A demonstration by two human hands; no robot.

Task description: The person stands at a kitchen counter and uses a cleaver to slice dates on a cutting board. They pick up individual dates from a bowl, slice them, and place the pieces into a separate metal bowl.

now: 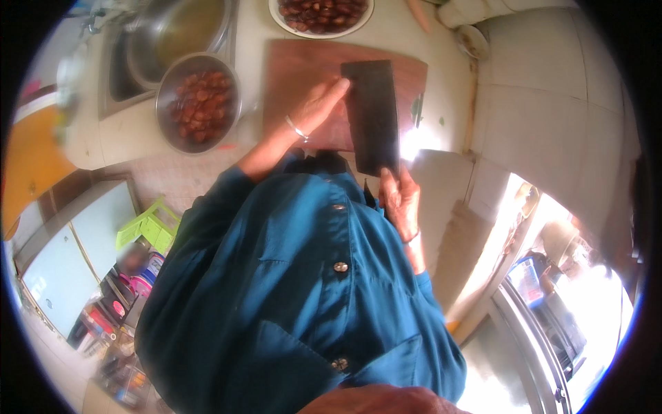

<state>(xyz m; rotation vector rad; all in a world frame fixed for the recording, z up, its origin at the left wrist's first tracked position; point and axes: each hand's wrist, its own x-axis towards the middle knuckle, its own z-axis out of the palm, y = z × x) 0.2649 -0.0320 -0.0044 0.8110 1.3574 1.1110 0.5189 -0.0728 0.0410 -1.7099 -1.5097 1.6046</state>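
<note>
A dark, flat rectangular slab (371,119), perhaps a cleaver's blade, lies or hovers over a reddish-brown cutting board (305,57); whether it touches the board cannot be told. My right hand (401,194) grips its near end at the lower right corner. My left hand (320,106), with a silvery bangle on the wrist, reaches over the board, and its fingertips meet the slab's upper left edge. Left of the board stands a metal bowl (161,111) of reddish-brown pieces, perhaps dates or chestnuts. Beyond the board is a white-rimmed bowl (320,35) of similar pieces.
At the upper left, a metal basin (220,31) with cloudy liquid sits in the sink (106,98). The tiled wall (532,77) bounds the counter (253,67) on the right, where a small dish (472,42) stands. A green plastic stool (150,225) is at the lower left.
</note>
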